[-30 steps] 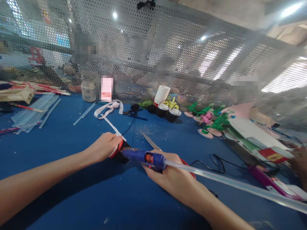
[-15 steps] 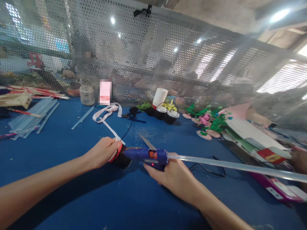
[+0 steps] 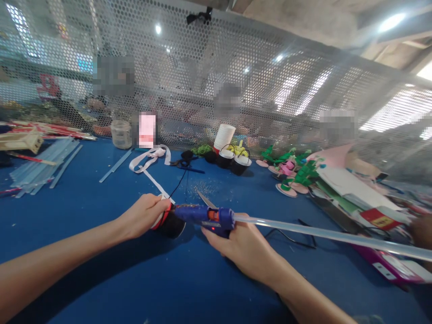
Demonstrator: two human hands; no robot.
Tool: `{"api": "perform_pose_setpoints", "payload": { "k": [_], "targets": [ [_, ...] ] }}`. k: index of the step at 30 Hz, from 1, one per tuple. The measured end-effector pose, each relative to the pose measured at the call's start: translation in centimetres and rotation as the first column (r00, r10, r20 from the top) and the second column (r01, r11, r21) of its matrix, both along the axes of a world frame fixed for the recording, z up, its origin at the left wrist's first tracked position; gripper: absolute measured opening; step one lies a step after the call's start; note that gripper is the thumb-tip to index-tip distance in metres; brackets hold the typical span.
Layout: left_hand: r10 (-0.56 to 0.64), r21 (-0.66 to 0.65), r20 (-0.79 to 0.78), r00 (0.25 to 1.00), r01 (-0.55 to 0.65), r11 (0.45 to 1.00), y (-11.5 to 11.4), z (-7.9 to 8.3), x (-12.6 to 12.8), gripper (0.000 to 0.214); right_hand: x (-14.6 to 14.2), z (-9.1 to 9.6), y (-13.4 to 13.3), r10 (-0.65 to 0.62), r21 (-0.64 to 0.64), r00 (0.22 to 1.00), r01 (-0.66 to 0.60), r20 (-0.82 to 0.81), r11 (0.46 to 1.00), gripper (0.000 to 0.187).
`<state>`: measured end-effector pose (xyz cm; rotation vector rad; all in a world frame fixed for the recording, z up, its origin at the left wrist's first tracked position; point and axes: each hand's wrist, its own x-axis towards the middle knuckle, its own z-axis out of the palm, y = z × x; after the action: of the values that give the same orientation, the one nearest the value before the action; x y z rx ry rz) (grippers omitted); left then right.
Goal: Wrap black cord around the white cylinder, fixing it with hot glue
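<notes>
My left hand (image 3: pixel 145 217) is closed around a small black cup (image 3: pixel 174 227) with a red band near its rim, tilted on its side. White ribbon (image 3: pixel 155 183) and a thin black cord (image 3: pixel 178 184) run from the cup back across the table. In my right hand (image 3: pixel 248 252) is a blue glue gun (image 3: pixel 197 215), its nozzle up against the cup's red edge. A long clear glue stick (image 3: pixel 303 228) sticks out of its rear. Behind the gun a pointed metal blade (image 3: pixel 204 198) shows; its handle is hidden.
Loose glue sticks (image 3: pixel 47 164) and a glass jar (image 3: pixel 121 134) are at left on the blue table. Along the mesh panel stand small black buckets (image 3: pixel 240 165) and stacked white cups (image 3: pixel 224 137). Green-leaved pieces (image 3: pixel 305 173) and a purple power strip (image 3: pixel 378 261) are at right.
The glue gun's nozzle stays at the cup and both hands keep their grip. Only a very slight shift of the view and the gun to the left shows.
</notes>
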<state>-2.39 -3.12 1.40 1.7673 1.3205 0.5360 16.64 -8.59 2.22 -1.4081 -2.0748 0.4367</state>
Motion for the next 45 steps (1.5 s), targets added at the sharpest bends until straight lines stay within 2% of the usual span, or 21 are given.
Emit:
{"api": "perform_pose_setpoints", "payload": {
  "k": [12,17,22,28,35,41,45],
  "targets": [
    [-0.010,0.001,-0.006,1.000,0.010,1.000,0.17,-0.08,-0.08,0.033,-0.01,-0.48,-0.11,-0.029,-0.013,0.999,0.030,0.034,0.999,0.017],
    [-0.037,-0.004,0.012,0.999,0.037,0.999,0.10,-0.12,-0.10,0.035,0.16,-0.50,0.25,-0.027,0.004,1.000,0.027,-0.009,1.000,0.019],
    [-0.042,0.005,0.010,0.999,0.042,0.999,0.03,-0.14,-0.11,0.036,0.09,-0.30,0.08,-0.067,-0.026,0.998,0.066,-0.012,0.997,0.021],
    [-0.062,0.019,-0.014,0.998,0.062,0.998,0.00,-0.09,-0.21,0.040,0.37,-0.42,0.35,-0.045,-0.086,0.997,0.039,-0.070,0.996,0.015],
    [-0.073,0.038,-0.027,0.997,0.074,0.996,0.05,-0.20,-0.26,0.041,0.36,-0.88,0.77,-0.101,-0.215,0.981,0.064,-0.165,0.974,0.019],
    [-0.083,0.030,-0.006,0.997,0.083,0.996,0.12,-0.18,-0.25,0.040,0.21,-0.54,0.35,-0.140,-0.299,0.966,0.070,-0.218,0.952,0.015],
    [-0.086,0.031,-0.005,0.996,0.086,0.996,0.15,-0.22,-0.29,0.039,0.27,-0.40,0.21,-0.106,-0.233,0.981,0.066,-0.161,0.970,0.018]
  ]
}}
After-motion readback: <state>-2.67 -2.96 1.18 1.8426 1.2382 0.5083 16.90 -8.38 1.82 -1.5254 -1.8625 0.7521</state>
